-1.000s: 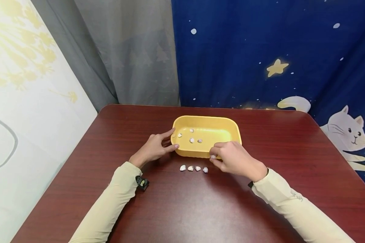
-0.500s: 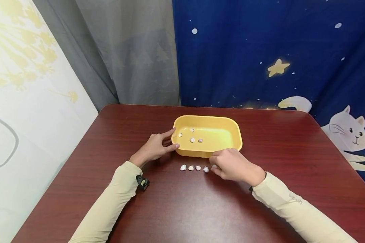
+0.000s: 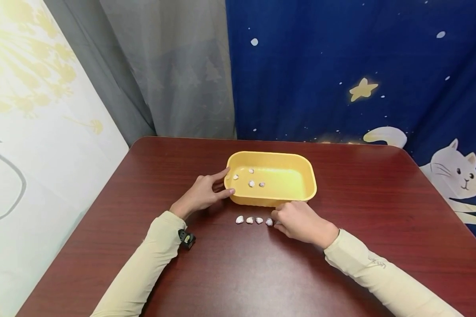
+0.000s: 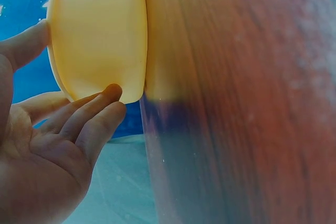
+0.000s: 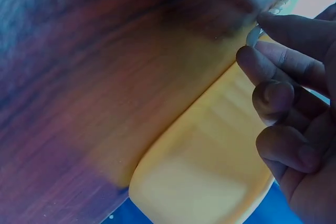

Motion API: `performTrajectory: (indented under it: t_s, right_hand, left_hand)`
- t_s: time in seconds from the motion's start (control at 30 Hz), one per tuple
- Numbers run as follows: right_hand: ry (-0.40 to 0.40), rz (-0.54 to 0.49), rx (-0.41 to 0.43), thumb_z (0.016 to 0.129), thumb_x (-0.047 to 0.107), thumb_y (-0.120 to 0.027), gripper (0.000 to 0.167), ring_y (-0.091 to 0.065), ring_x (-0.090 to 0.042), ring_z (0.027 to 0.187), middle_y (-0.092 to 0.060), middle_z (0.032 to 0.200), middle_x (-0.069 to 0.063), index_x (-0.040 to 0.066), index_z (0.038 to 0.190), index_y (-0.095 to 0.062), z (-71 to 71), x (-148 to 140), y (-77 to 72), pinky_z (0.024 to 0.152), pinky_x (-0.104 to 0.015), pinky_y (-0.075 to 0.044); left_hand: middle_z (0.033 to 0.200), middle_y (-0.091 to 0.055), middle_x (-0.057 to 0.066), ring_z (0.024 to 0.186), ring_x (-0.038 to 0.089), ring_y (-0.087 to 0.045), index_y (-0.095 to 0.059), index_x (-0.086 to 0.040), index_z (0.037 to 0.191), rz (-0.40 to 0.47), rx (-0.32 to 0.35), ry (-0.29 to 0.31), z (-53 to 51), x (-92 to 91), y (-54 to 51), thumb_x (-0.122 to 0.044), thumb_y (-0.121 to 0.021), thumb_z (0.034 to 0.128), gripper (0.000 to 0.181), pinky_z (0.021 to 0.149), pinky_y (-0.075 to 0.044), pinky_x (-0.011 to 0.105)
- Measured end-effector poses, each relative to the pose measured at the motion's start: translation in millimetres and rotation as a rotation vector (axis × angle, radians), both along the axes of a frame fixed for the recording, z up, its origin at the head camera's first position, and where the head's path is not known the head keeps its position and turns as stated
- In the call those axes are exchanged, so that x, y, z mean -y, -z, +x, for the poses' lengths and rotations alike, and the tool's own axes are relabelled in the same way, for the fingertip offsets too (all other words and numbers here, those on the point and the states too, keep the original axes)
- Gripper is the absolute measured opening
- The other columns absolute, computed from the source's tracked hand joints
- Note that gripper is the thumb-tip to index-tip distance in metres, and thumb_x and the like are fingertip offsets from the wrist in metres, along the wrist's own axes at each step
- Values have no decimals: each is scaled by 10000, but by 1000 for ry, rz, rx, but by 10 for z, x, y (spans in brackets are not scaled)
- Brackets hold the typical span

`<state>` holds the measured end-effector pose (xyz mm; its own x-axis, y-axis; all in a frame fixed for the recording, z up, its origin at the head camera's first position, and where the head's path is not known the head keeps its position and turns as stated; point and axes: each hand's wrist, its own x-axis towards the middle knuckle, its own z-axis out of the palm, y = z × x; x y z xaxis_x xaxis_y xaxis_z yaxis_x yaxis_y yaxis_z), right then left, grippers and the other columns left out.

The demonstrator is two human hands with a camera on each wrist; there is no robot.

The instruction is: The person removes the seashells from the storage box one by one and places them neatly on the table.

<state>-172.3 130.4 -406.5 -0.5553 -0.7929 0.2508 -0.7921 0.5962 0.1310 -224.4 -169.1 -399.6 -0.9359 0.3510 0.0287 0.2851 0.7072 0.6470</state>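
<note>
At the left end of a yellow plastic basin (image 3: 269, 201), my left hand (image 3: 198, 193) rests with thumb and fingers spread over the rim and outer wall. The left wrist view shows its fairly straight fingers (image 4: 86, 121) touching the end wall. In front of the basin, my right hand (image 3: 299, 222) pinches a small pale seashell (image 5: 253, 36) between thumb and index finger, low over the table; the head view hides this shell. Just left of those fingertips lies a greyish shell (image 3: 269, 222), the right end of a short row with a white shell (image 3: 239, 219) at its left end.
Several small shells, among them a white one (image 3: 251, 183), lie inside the basin toward its left side. The dark red wooden table (image 3: 238, 273) reaches back to grey and blue curtains (image 3: 301, 79). A white patterned sheet (image 3: 31, 145) hangs at left.
My right hand has come down from the basin's front rim to the table with the pinched shell, arriving beside the right end of the row. The left hand stays on the basin.
</note>
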Motion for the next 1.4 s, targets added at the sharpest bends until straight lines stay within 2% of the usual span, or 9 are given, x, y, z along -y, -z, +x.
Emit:
performTrajectory:
  t_s: [0.2, 0.4, 0.7, 0.9, 1.07, 1.17, 1.4]
  right_hand:
    - [2, -13, -9, 735, 178, -831, 216, -601, -146, 613, -618, 683, 48, 187, 681, -622, -16, -6, 26, 546, -342, -489]
    - [7, -23, 29, 750, 172, -822, 221, -598, -124, 617, -627, 686, 63, 199, 684, -612, -31, -10, 23, 559, -331, -492]
    - [22, -30, 85, 797, 194, -817, 208, -590, -97, 616, -624, 674, 96, 207, 707, -630, -20, -36, -71, 551, -308, -481]
    - [5, -19, 77, 798, 211, -815, 290, -573, -119, 564, -590, 644, 94, 209, 655, -563, -22, -49, -229, 504, -311, -458]
    - [-42, 3, 101, 799, 188, -808, 326, -499, -80, 542, -538, 611, 108, 206, 640, -524, -37, -37, -397, 484, -256, -409]
    - [-68, 14, 120, 807, 166, -788, 287, -491, -60, 552, -534, 614, 121, 205, 658, -546, -51, -25, -492, 493, -237, -408]
    - [-112, 22, 134, 821, 191, -788, 131, -573, -56, 600, -622, 667, 101, 181, 770, -668, -123, 13, -680, 551, -280, -502]
  left_hand:
    - [1492, -531, 112, 1400, 207, -503, -359, -196, 1571, -7, -10, 0, -1, -8, -17, -465, -703, 917, 786, 1132, -453, 416]
    - [1488, -534, 109, 1395, 202, -507, -365, -193, 1568, -1, -6, 0, 1, -19, -31, -463, -706, 916, 784, 1134, -450, 411]
    - [1495, -529, 104, 1397, 201, -507, -365, -198, 1569, 4, -7, 0, 6, -22, -43, -461, -711, 913, 787, 1135, -450, 412]
    - [1492, -530, 110, 1401, 223, -503, -365, -193, 1569, 2, -17, -2, 8, -14, -49, -461, -709, 915, 786, 1140, -444, 431]
    - [1479, -546, 96, 1412, 219, -488, -366, -216, 1568, -7, -14, -10, 9, 2, -31, -482, -707, 911, 787, 1149, -436, 430]
    - [1496, -530, 95, 1401, 207, -503, -357, -209, 1572, 4, -3, -3, 6, 7, -16, -473, -706, 914, 790, 1141, -444, 419]
    - [1506, -518, 105, 1378, 200, -526, -365, -184, 1568, 9, -10, 6, 6, 3, -4, -450, -709, 917, 783, 1125, -458, 411]
